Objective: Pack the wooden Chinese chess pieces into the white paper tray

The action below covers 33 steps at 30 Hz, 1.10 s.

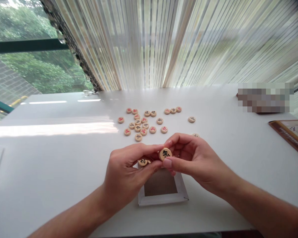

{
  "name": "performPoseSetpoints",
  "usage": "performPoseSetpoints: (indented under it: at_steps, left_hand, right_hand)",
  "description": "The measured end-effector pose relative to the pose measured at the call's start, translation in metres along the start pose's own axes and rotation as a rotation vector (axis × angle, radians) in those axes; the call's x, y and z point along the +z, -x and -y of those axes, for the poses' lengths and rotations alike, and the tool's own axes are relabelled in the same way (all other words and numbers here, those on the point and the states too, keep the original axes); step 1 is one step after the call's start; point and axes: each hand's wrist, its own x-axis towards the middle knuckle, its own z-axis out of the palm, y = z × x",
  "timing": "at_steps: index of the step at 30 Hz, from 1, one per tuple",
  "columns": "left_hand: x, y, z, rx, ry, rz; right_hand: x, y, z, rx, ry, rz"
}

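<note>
A round wooden Chinese chess piece (165,154) with a black character is held up between both hands, its face toward me. My left hand (129,165) pinches its left edge between thumb and fingers. From the other side, my right hand (191,158) grips it with the thumb at its lower front and the fingers curled behind. A second black-marked piece (143,162) shows beneath my left fingers, at the far left part of a shallow white box (164,199) with a brown bottom. My hands cover much of that box.
Several red- and black-marked pieces (143,131) are scattered beyond my hands on the white table (52,165). One (192,119) lies apart to the right. A brown printed box (291,137) and a pixelated item (264,99) sit at the right. Striped curtains (139,43) hang behind.
</note>
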Motion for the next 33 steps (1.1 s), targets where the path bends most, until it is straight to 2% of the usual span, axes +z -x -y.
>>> performPoseSetpoints:
  at_steps: [3, 8, 15, 21, 33]
  left_hand:
    - [-0.0003, -0.0006, 0.0006, 0.059, -0.071, 0.015]
    - [0.0000, -0.0036, -0.0005, 0.140, -0.104, 0.049]
    - [0.0004, -0.0031, 0.0010, 0.157, -0.102, 0.062]
    - [0.0002, -0.0021, 0.0002, 0.175, -0.105, 0.024]
    - [-0.0070, -0.0027, 0.0025, 0.196, -0.128, 0.020]
  right_hand:
    - [0.0016, -0.0003, 0.0013, 0.024, 0.003, -0.026]
    - [0.0027, 0.0025, 0.0036, 0.005, 0.080, 0.011]
    - [0.0018, 0.0065, 0.0031, -0.081, 0.161, 0.018]
    - [0.0037, 0.0074, 0.0057, -0.134, 0.200, 0.045]
    - [0.0009, 0.0078, 0.0082, -0.236, 0.312, 0.096]
